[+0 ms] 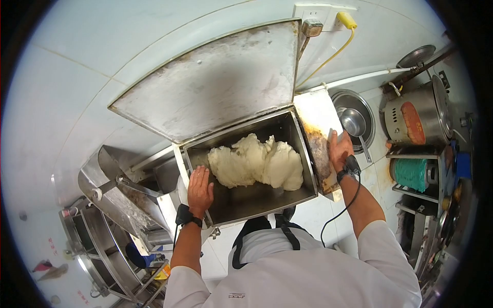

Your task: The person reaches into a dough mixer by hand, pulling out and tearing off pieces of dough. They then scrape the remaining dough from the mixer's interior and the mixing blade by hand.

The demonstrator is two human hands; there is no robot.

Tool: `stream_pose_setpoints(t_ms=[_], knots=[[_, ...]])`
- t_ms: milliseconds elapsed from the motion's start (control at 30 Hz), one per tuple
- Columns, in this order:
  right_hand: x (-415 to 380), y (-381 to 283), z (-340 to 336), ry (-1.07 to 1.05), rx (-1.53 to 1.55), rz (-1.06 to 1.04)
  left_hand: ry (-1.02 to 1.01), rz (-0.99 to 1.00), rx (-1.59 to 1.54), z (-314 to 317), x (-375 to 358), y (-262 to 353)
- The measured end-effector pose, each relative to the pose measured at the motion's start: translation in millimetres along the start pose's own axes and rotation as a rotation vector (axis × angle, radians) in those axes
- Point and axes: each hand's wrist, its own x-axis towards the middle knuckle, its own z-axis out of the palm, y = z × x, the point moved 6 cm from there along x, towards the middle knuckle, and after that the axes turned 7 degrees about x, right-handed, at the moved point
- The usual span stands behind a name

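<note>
A big lump of pale dough [251, 161] lies in a deep metal mixing bin [226, 208], whose hinged lid [221, 77] stands raised against the wall. My left hand [199, 191] rests at the bin's left wall, its fingers stretched out and holding nothing, apart from the dough. On the other side, my right hand [339, 151] lies at the outer edge of the stained white machine housing [316, 123], fingers extended. The underside of that hand is hidden, and nothing shows in its grasp.
Right of the housing, a ladle [353, 122] sits in a metal basin [370, 110]. A large steel pot [418, 115] stands on a rack farther right. At left is a steel trough-like machine [123, 190]. A yellow plug [346, 20] and cord hang above.
</note>
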Motion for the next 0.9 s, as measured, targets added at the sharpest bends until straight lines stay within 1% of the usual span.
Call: stream_pose_setpoints(t_ms=[100,300,367,500,567,667,800,900], knots=[[-0.3,-2.3,1.0,-0.038,0.013,-0.013,0.008,0.000,0.002,0.3,0.1,-0.1],[-0.7,-2.1,0.1,0.045,-0.005,-0.019,0.016,0.005,0.003,-1.9,1.5,1.4],[-1.6,-6.8,-2.1,-0.028,0.019,-0.002,0.028,0.011,0.017,-4.6,2.2,3.4],[-0.3,-1.6,2.3,-0.002,0.016,-0.009,0.038,0.022,0.029,-4.5,2.5,3.8],[0.6,2.8,3.9,0.076,-0.005,-0.057,0.042,0.026,0.029,-3.9,2.2,3.1],[1.0,1.7,3.2,0.045,0.007,-0.038,0.030,0.021,0.021,-3.7,1.5,2.7],[0.9,2.4,4.4,0.059,-0.008,-0.047,0.015,0.007,0.016,-4.0,2.0,3.3],[0.2,3.0,4.6,0.060,-0.023,-0.014,0.025,0.007,0.012,-3.9,1.7,3.1]])
